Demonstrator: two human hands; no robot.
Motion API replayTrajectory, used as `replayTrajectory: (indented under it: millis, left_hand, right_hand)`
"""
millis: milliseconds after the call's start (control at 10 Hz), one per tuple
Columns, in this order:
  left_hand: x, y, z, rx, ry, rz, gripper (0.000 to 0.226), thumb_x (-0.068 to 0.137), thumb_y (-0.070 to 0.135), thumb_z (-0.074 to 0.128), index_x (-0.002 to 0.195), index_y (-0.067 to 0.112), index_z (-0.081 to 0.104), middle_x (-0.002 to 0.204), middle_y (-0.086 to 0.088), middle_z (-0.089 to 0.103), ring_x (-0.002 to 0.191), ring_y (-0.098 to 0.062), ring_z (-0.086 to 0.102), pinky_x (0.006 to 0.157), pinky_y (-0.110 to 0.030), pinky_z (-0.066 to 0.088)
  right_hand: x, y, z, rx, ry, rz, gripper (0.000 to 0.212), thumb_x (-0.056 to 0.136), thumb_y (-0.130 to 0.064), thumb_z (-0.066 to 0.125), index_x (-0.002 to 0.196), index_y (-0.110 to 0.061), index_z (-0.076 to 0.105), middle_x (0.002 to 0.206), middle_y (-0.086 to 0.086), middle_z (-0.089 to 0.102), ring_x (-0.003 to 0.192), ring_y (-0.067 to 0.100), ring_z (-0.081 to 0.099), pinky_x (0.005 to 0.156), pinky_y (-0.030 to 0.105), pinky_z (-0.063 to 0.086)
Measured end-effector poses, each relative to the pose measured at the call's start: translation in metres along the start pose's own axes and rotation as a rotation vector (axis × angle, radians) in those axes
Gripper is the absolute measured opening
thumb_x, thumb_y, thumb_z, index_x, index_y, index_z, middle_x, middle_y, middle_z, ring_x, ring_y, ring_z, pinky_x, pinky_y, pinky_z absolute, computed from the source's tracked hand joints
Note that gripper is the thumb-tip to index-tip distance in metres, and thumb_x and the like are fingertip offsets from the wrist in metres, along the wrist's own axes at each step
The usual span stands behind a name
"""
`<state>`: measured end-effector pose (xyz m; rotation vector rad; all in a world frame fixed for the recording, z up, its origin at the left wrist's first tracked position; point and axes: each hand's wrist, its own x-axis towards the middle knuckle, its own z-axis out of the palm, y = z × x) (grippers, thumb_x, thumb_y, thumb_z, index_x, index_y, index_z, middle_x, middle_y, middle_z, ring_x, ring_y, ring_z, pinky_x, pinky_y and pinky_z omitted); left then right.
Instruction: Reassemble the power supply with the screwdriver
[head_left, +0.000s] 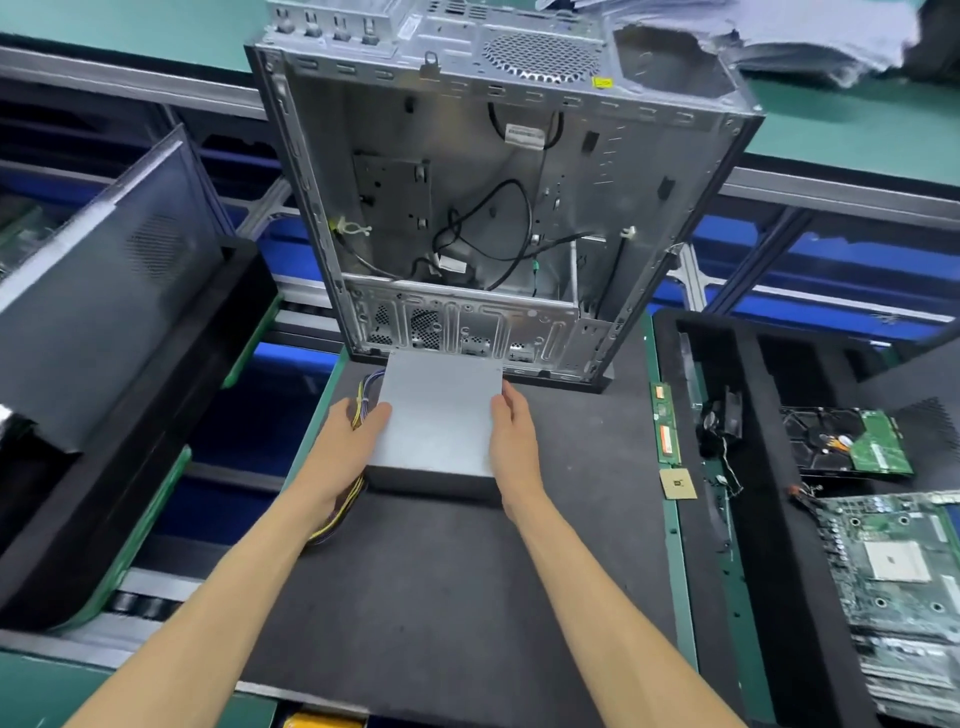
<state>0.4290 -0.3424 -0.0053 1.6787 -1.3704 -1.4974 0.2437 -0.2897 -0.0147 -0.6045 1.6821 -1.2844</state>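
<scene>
The dark padded worktop (467, 597) filled the middle of the view, with green-edged trays to either side. At its far end lay the open computer case (467, 171), its side panel off, loose black cables and bare metal showing inside, its perforated front cage nearest the person. Left of the worktop a dark side panel (104, 291) leaned in a black foam tray. To the right, another black tray held a motherboard (898, 566), a hard drive (852, 441) with its green board up, a memory stick (666, 431) and a small square processor chip (678, 484).

The power supply (439, 415), a plain grey metal box, sat flat on the worktop just in front of the case, its far edge close to or touching the front cage. A bundle of yellow, purple and black wires (337, 514) trailed from its left side, under the left forearm.

Both bare forearms reached forward from the bottom of the view, roughly parallel. The left hand (348, 441) gripped the box's left edge, thumb laid over the top face, fingers hidden down the side among the wires. The right hand (511, 431) held the right edge, fingers along the side, thumb resting on the top near the corner.
</scene>
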Motion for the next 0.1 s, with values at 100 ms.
replayTrajectory:
  millis: [100]
  left_hand:
    - [-0.0067, -0.0004, -0.0012, 0.076, 0.15, 0.078, 0.067, 0.096, 0.044, 0.064, 0.15, 0.016, 0.035, 0.13, 0.005, 0.051, 0.118, -0.018, 0.05, 0.098, -0.031, 0.037]
  right_hand:
    - [-0.0072, 0.0023, -0.0136, -0.101, 0.001, 0.015, 0.036, 0.104, -0.043, 0.049, 0.137, -0.03, 0.05, 0.11, -0.028, 0.055, 0.097, -0.011, 0.053, 0.07, 0.008, 0.039]
